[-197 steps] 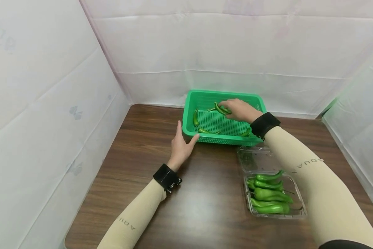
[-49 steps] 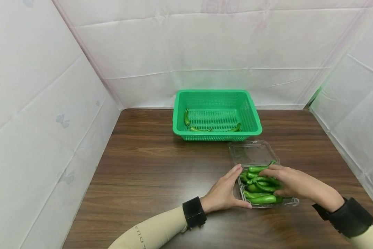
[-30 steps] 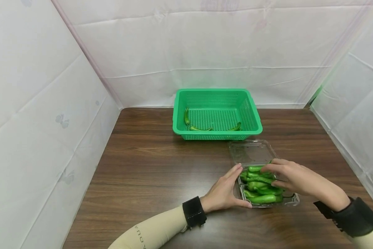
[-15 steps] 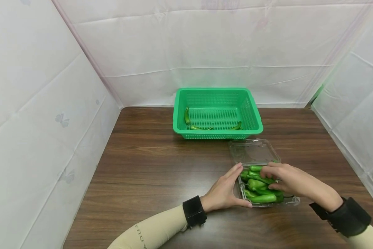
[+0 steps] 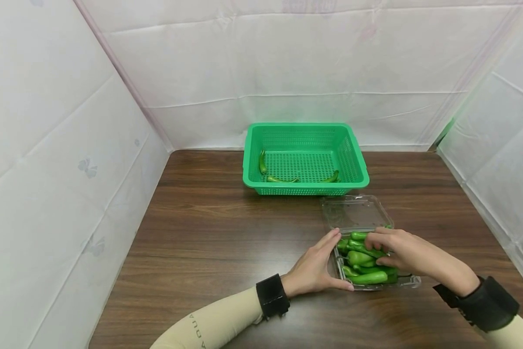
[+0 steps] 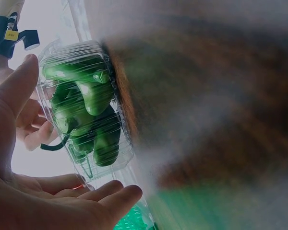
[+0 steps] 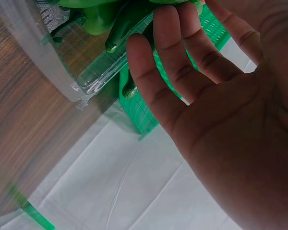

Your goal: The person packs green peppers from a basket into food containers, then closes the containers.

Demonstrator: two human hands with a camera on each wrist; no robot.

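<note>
Green peppers (image 5: pixel 366 261) are lying heaped in a clear plastic clamshell (image 5: pixel 411 281) that is sitting on the brown worktop (image 5: pixel 226 228), just in front of a green basket (image 5: pixel 305 186). The right hand (image 5: pixel 401 249) is resting on top of the heap, its fingers (image 7: pixel 182 62) reaching among the peppers; whether they are pinching one I cannot tell. The left hand (image 5: pixel 315 266) is bracing the clamshell's left wall, its fingers (image 6: pixel 110 199) lying straight and relaxed along the plastic with the thumb at the near corner. The clamshell's lid (image 5: pixel 353 211) is lying flat, touching the basket's front. Three thin peppers (image 5: pixel 280 180) are lying inside the basket.
</note>
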